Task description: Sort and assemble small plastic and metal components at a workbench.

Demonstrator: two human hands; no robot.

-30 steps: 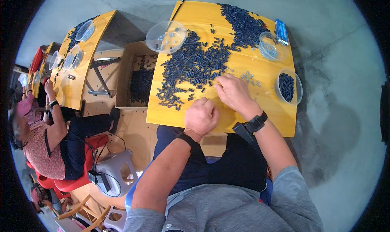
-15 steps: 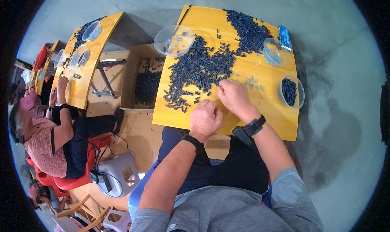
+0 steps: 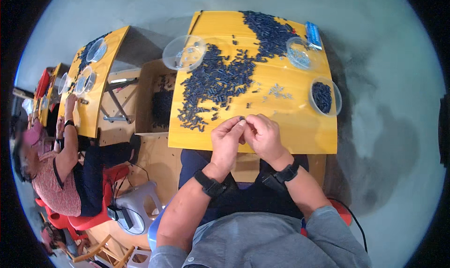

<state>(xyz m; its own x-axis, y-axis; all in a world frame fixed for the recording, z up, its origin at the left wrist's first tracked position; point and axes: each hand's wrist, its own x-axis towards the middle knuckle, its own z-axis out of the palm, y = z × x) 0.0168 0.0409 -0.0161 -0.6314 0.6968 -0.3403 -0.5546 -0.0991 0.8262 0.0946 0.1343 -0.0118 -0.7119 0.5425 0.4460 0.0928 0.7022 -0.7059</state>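
My left hand [image 3: 226, 139] pinches a small black tube-shaped piece [image 3: 242, 118] between thumb and forefinger, above the near edge of the yellow table. Against it, fingertip to fingertip, my right hand [image 3: 263, 135] is closed; what its fingers hold, if anything, is hidden. Beyond the hands spreads a heap of short black tubes [image 3: 215, 83]. Small silvery pieces [image 3: 279, 91] lie loose to the right of that heap. A clear bowl of black tubes [image 3: 322, 98] stands near the right edge.
A second black heap [image 3: 267, 33] reaches the far edge, beside a clear bowl with small bluish-silver pieces [image 3: 300, 58] and a blue box [image 3: 313, 35]. Another clear bowl [image 3: 174, 47] overhangs the left edge. A carton [image 3: 146, 92] stands left; a co-worker [image 3: 61, 174] sits beyond.
My hands have come together, with the small black piece now showing at the fingertips. My right hand has drawn back from the table surface. The whole view has shifted slightly.
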